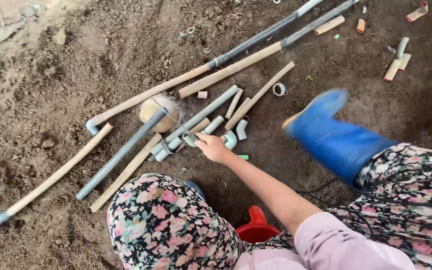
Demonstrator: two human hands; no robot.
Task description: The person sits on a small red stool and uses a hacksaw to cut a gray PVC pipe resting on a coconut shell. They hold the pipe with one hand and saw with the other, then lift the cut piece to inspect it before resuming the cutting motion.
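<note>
My right hand (212, 147) reaches forward from a pink sleeve and closes its fingers on a short grey pipe fitting (191, 138) lying on the soil. The fitting sits in a cluster of short grey pipe pieces (203, 116) and grey elbows (231, 140). Just left of it a long grey pipe (121, 155) runs diagonally, its upper end resting against a round tan ball-like object (157, 111). My left hand is out of sight.
Long tan pipes (231, 69) and dark pipes (256, 37) cross the bare soil, with small rings and short offcuts (393, 67) scattered at the top right. My blue boot (333, 137) stands to the right, my floral-trousered knee (168, 222) is below, and a red container (256, 229) sits between them.
</note>
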